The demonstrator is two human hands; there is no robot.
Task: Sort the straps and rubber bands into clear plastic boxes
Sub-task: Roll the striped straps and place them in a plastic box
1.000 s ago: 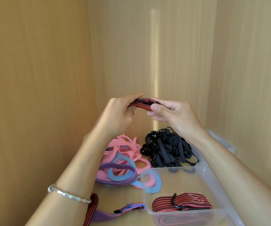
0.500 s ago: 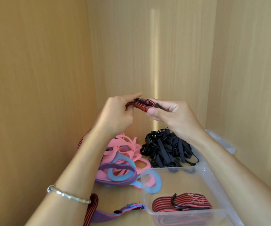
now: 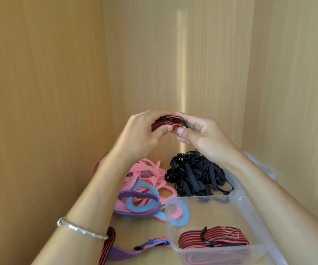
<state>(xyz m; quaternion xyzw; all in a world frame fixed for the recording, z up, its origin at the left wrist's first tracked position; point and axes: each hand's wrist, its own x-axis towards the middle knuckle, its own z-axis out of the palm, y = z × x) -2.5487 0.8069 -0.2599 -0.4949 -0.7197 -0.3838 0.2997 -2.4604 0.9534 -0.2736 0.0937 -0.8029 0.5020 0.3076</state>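
The red-and-black strap [image 3: 166,122] is folded in mid-air at centre, pinched by curled fingers of the left hand [image 3: 141,134] and right hand [image 3: 206,138]; folding seems the step in hand; next it likely goes toward 5 o'clock, into the clear box [image 3: 202,197], beside the folded strap [image 3: 217,238].

Probably the inside of a home wardrobe or cupboard, though little shows: a left panel [image 3: 39,92], back panel [image 3: 154,64] and right panel [image 3: 298,92] of pale wood-grain laminate enclose a matching shelf [image 3: 139,233] bearing a clear plastic box [image 3: 248,215].
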